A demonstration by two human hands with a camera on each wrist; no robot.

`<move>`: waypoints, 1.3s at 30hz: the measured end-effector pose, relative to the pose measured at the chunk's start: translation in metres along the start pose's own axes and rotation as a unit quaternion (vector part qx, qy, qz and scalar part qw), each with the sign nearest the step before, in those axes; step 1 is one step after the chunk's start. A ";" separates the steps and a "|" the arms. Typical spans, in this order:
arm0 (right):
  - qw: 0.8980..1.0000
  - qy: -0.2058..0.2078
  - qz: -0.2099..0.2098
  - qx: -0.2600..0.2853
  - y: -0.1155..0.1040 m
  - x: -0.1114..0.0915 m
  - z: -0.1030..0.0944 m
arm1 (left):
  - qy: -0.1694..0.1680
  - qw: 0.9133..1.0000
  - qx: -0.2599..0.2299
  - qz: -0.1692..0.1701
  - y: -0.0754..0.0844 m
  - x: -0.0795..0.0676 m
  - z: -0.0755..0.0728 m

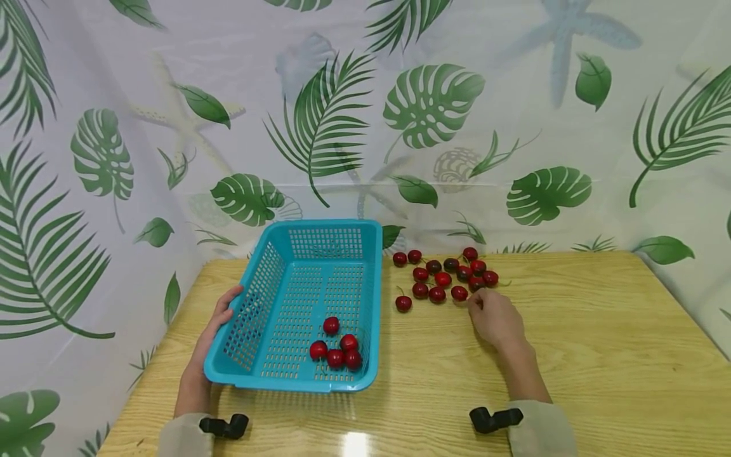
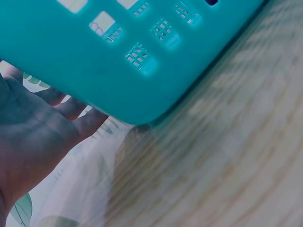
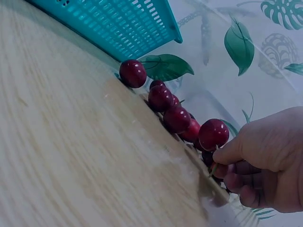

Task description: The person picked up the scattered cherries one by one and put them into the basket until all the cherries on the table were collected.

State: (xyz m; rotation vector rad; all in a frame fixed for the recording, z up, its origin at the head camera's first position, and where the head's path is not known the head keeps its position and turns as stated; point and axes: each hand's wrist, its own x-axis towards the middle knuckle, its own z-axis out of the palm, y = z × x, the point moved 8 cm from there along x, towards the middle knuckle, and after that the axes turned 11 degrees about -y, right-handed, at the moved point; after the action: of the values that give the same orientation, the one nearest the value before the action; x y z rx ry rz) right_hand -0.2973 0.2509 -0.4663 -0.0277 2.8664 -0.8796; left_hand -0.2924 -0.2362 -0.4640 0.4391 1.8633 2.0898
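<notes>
A blue plastic basket point(image 1: 294, 384) sits on the table, with several red cherries point(image 1: 335, 358) in its near right corner. My left hand point(image 1: 208, 346) rests against the basket's left side; the left wrist view shows its palm and fairly straight fingers point(image 2: 87, 124) by the basket wall, their tips partly hidden. My right hand point(image 1: 498, 319) is at the near right edge of a loose group of dark red cherries point(image 1: 436, 294). Between thumb and fingers it pinches the stem of one cherry point(image 3: 214, 134), whose round fruit stands clear of the fingertips.
The wood-grain table point(image 1: 434, 387) runs up to a white backdrop point(image 1: 354, 127) printed with leaves and starfish. One cherry point(image 1: 403, 303) lies a little apart from the group, close to the basket's right side. Black mounts point(image 1: 495, 419) sit on both sleeves.
</notes>
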 end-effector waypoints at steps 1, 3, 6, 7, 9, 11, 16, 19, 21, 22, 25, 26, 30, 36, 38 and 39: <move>1.000 0.004 -0.001 0.005 -0.001 -0.001 -0.001 | 0.001 1.000 0.002 0.001 0.000 0.000 0.000; 1.000 0.012 -0.009 0.015 -0.005 -0.002 -0.003 | 0.001 1.000 0.003 -0.001 0.000 0.000 0.000; 0.999 0.025 -0.026 0.031 -0.012 -0.003 -0.007 | -0.001 1.000 0.009 -0.003 0.001 0.000 -0.001; 0.998 0.028 -0.033 0.038 -0.016 -0.003 -0.009 | 0.000 1.000 0.010 -0.003 0.001 0.001 -0.001; 0.997 0.036 -0.049 0.053 -0.025 -0.005 -0.012 | -0.001 1.000 0.010 -0.002 0.001 0.001 -0.001; 0.994 0.044 -0.065 0.073 -0.036 -0.007 -0.015 | -0.003 1.000 0.012 0.001 0.002 0.002 -0.001; 0.985 0.052 -0.109 0.121 -0.072 -0.014 -0.016 | -0.003 1.000 0.018 0.003 0.003 0.004 -0.002; 0.978 0.050 -0.150 0.136 -0.102 -0.021 -0.014 | 0.000 1.000 0.021 0.001 0.002 0.004 -0.002; 0.972 0.043 -0.182 0.139 -0.124 -0.026 -0.012 | 0.004 1.000 0.021 0.003 0.003 0.004 -0.003; 0.970 0.037 -0.196 0.137 -0.136 -0.028 -0.011 | 0.005 1.000 0.023 0.004 0.003 0.004 -0.003; 0.967 0.012 -0.232 0.107 -0.171 -0.033 -0.002 | 0.009 1.000 0.018 -0.002 0.003 0.002 -0.003; 0.966 0.006 -0.242 0.090 -0.183 -0.034 0.002 | 0.009 1.000 0.013 -0.004 0.002 0.001 -0.004; 0.960 -0.025 -0.278 -0.004 -0.227 -0.035 0.022 | 0.009 1.000 0.004 -0.013 0.002 0.000 -0.003; 0.944 -0.050 -0.287 -0.158 -0.261 -0.018 0.056 | 0.004 1.000 0.015 -0.005 0.002 0.001 -0.003; 0.940 -0.060 -0.274 -0.192 -0.262 -0.009 0.066 | 0.001 1.000 0.019 -0.005 0.002 0.002 -0.002; 0.940 -0.065 -0.267 -0.204 -0.262 -0.005 0.071 | -0.001 1.000 0.020 -0.007 0.002 0.002 -0.002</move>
State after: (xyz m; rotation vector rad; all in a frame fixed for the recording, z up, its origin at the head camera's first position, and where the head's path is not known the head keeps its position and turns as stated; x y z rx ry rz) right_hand -0.2882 -0.0050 -0.3772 -0.9046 2.8896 -0.3000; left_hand -0.2948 -0.2373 -0.4623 0.4361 1.9043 2.0471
